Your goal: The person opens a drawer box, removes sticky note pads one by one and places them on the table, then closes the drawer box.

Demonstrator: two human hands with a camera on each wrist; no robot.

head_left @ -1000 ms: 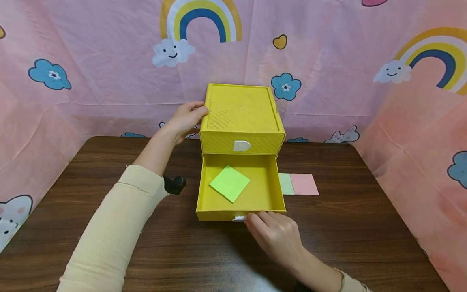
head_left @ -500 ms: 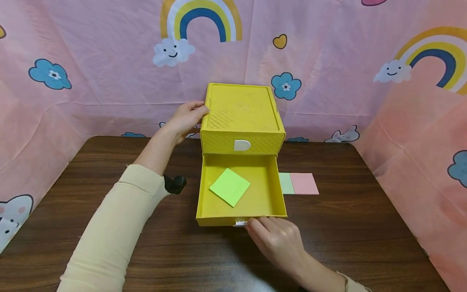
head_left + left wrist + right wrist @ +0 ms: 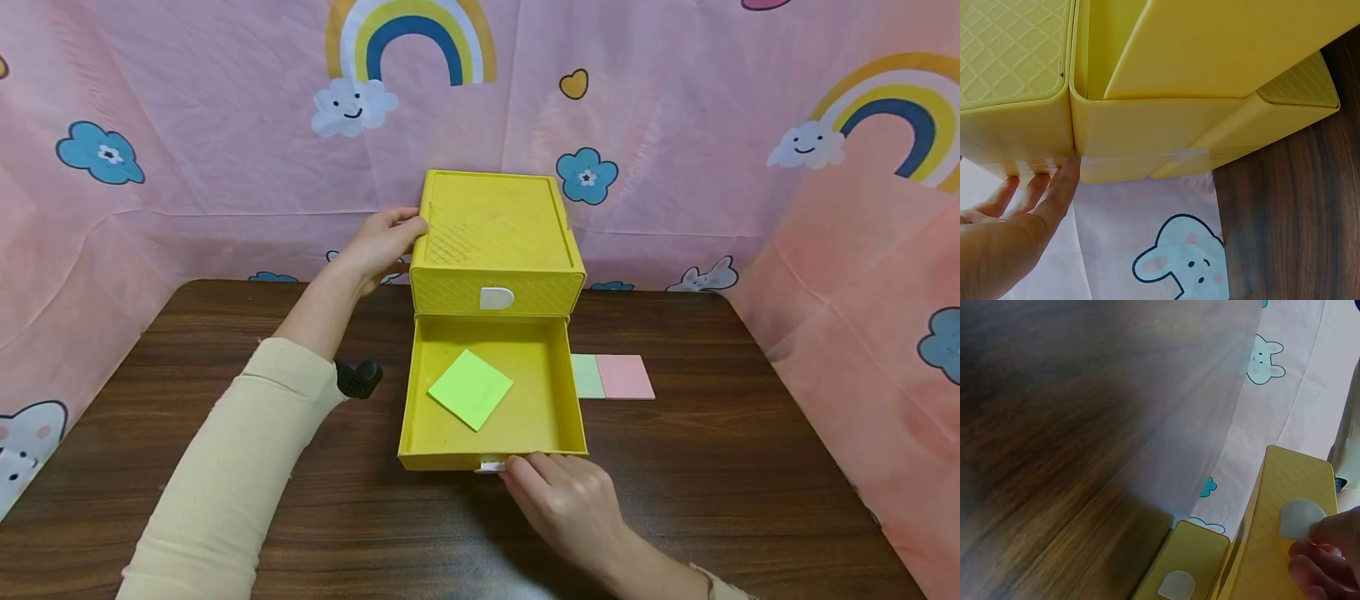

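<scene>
The wood-grained table [image 3: 735, 475] carries a yellow drawer unit [image 3: 498, 221], a mint square [image 3: 589, 377] and a pink square [image 3: 626, 377].

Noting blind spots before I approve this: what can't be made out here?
Head: how far the pale green paper reaches left; the open drawer covers it.
Head: inside of the top drawer, hidden by its closed front.
Head: the bottom drawer, hidden under the open one.
Right wrist: part of the right hand, cut off by the picture's edge.

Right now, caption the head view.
Left hand on yellow drawer unit, right hand pinching open drawer's white tab, green sticky note inside.
</scene>
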